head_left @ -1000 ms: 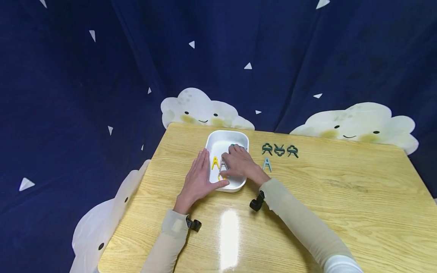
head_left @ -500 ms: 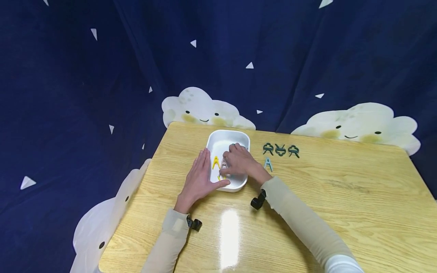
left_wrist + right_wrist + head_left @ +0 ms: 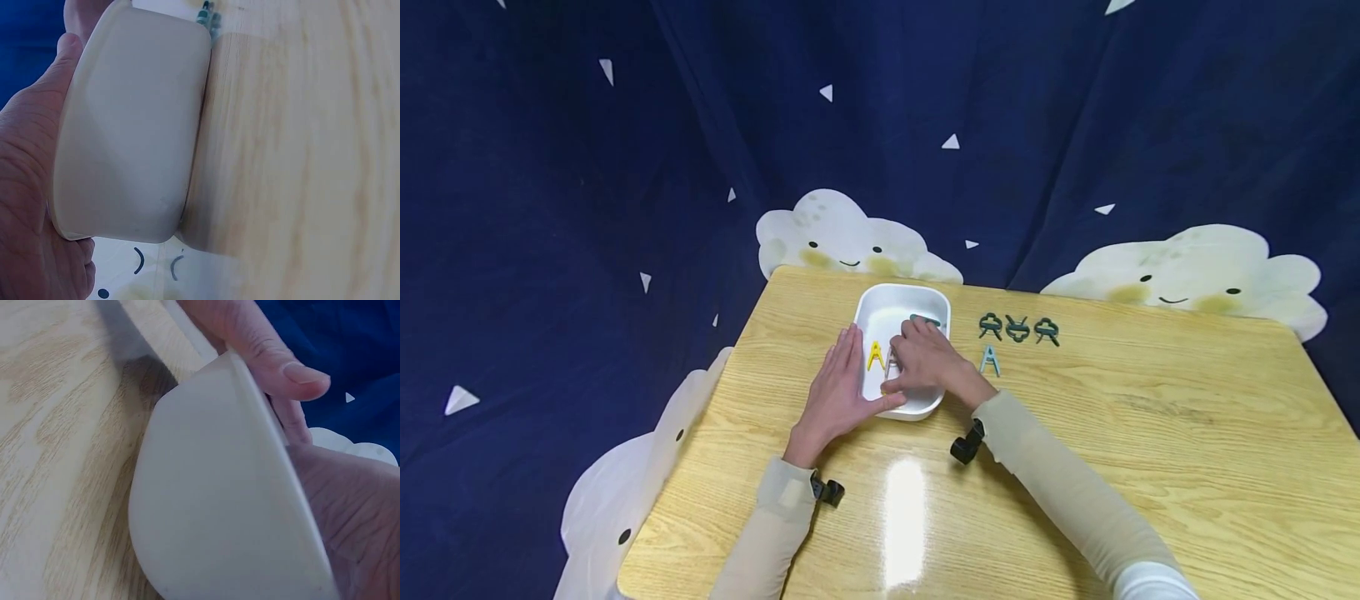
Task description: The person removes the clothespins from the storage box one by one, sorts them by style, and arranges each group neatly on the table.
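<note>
In the head view a white plastic tub (image 3: 902, 293) stands on the table, with clothes pegs inside. My left hand (image 3: 835, 396) lies along its left rim, fingers straight, the thumb stretched over the near rim. Inside the tub is my right hand (image 3: 928, 358), its fingers bent downward and fingertips mostly hidden. Left of that hand lie a yellow clothes peg (image 3: 876, 357) and a pale grey clothes peg (image 3: 890, 363), partly covered by it. A dark green piece (image 3: 927, 319) shows beyond its knuckles. Whether the right fingers pinch anything is hidden; both wrist views show mainly the tub's outer wall (image 3: 134, 125).
To the tub's right, three dark green cloud-shaped clips (image 3: 1017, 328) lie in a row on the wooden table (image 3: 1150, 417). A light blue clothes peg (image 3: 990, 361) lies below them. A dark blue curtain (image 3: 880, 108) with clouds hangs behind.
My right hand has shifted slightly within the tub, its thumb toward the near end. A second yellow peg near that thumb is now almost wholly covered. The left hand stays put.
</note>
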The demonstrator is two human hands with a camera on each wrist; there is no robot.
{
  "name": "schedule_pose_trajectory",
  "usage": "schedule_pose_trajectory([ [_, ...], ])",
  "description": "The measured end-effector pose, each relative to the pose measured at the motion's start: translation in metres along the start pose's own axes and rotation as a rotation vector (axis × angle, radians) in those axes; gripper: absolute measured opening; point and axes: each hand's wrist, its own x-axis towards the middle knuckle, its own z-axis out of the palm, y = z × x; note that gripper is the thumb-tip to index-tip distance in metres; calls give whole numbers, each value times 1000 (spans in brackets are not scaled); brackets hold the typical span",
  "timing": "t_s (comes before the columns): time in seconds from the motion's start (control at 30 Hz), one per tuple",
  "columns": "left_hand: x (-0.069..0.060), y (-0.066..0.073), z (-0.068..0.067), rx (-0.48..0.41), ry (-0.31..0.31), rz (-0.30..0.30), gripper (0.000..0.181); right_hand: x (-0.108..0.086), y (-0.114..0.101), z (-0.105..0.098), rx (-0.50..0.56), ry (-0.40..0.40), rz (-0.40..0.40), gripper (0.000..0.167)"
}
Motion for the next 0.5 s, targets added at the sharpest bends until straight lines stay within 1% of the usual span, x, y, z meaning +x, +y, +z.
schedule_pose_trajectory([
  [0.3, 0, 0, 1, 10, 4, -5, 136, 1, 2, 0, -11, 22, -26, 39],
  [0.5, 0, 1, 0, 11, -9, -15, 136, 3, 4, 2, 3, 50, -6, 38],
])
